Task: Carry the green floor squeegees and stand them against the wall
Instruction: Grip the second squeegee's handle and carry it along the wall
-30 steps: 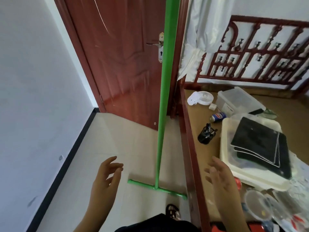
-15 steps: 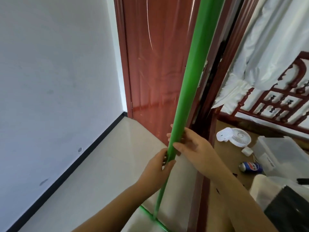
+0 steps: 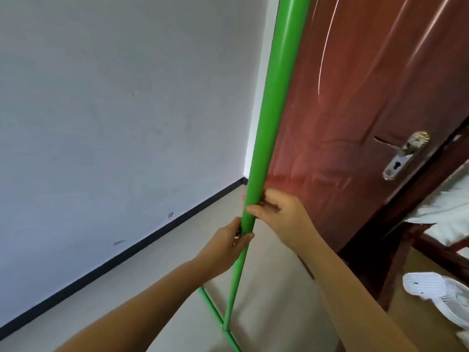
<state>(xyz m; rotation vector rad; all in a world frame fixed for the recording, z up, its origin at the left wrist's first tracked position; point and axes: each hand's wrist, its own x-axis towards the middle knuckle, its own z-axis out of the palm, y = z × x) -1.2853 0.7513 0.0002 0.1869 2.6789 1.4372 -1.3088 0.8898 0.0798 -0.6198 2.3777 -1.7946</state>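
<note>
One green floor squeegee [image 3: 264, 148] is seen, and two hands are on its pole. The pole stands nearly upright in the middle of the view, between the grey wall [image 3: 114, 110] on the left and the red-brown door [image 3: 368, 85] on the right; its green crossbar [image 3: 215, 316] lies low at the near end, over the pale floor [image 3: 152, 275]. Whether the crossbar touches the floor cannot be told.

The left hand [image 3: 223, 247] is closed round the thinner lower pole, with the thumb laid across the near side. The right hand [image 3: 281, 214] is set just above it, its grip wrapped round the thick upper tube with the fingers curled behind. The two hands are almost touching.

One door handle [image 3: 403, 153] is visible on the door, and one white fan [image 3: 441, 298] lies at the near right.

Compared with half a second earlier, the same two-handed hold is kept, but the pole is seen further left, against the wall corner instead of the door frame, and the crossbar is turned to run towards the near right.
</note>
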